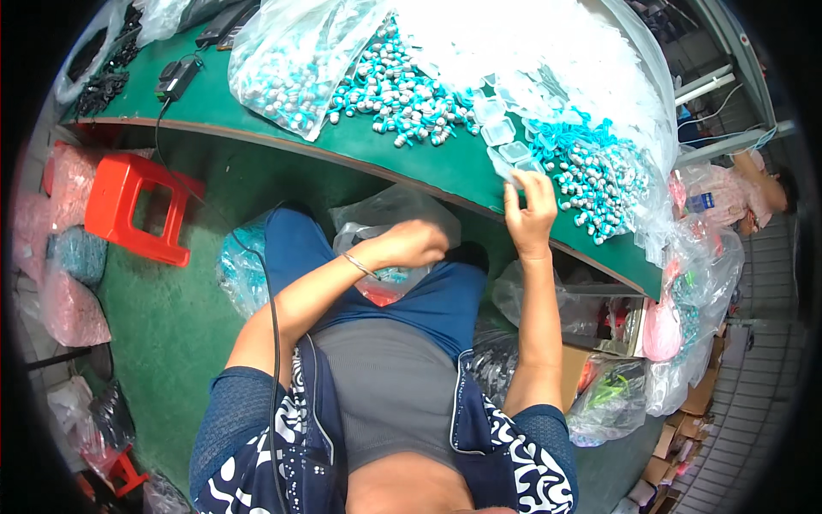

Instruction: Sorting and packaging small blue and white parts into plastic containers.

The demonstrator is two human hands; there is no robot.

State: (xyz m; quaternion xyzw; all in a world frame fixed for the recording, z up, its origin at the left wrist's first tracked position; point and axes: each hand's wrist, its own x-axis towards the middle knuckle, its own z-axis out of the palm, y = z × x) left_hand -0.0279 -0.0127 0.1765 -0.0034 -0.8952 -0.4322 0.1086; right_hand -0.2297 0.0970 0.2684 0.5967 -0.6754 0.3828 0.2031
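My right hand (532, 210) is raised at the front edge of the green table (411, 163). Its thumb and fingers pinch a small clear plastic box (503, 163). More clear boxes (497, 131) lie just beyond the fingertips. To the right of that hand spreads a pile of small silver-and-turquoise pieces with cords (599, 184). Over my lap hovers my left hand (418, 243), wearing a bracelet, its fingers smeared by motion. Beneath it, a clear plastic bag (394, 210) hangs between my knees, with something red and turquoise inside.
Similar silver-and-turquoise pieces (402, 94) spill from a clear bag (287, 81) on the table. A large heap of whitish clear plastic (531, 43) covers the back. A black cable (272, 343) runs down across my left arm. A red stool (141, 210) stands at left.
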